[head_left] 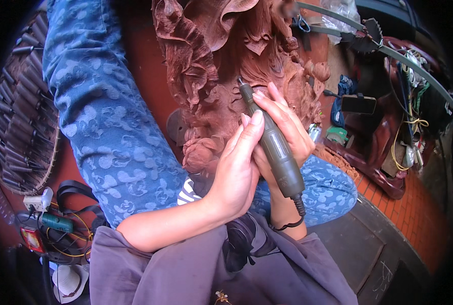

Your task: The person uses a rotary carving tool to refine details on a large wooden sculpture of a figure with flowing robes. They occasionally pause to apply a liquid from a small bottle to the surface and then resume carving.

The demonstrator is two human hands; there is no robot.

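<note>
A dark olive handheld rotary tool [276,147] slants across the middle, its narrow tip pointing up and away. From the right side my right hand [295,129] closes around it, fingertips resting near its neck. My left hand [236,165] presses in from the left, its thumb along the tool's body; its other fingers are partly hidden under the tool. A thin cord trails from the tool's rear end past my right wrist. Just beyond the tip lies a large reddish-brown wood carving [198,56] with deep folds and curled, flower-like shapes. Whether the tip touches the wood I cannot tell.
At far left, a round basket [53,157] holds many dark-handled tools. Below it are a power strip [35,203] and tangled cables. My legs in blue patterned trousers [99,112] flank the carving. A phone [358,104] and a dark red wooden stand [384,173] are at right.
</note>
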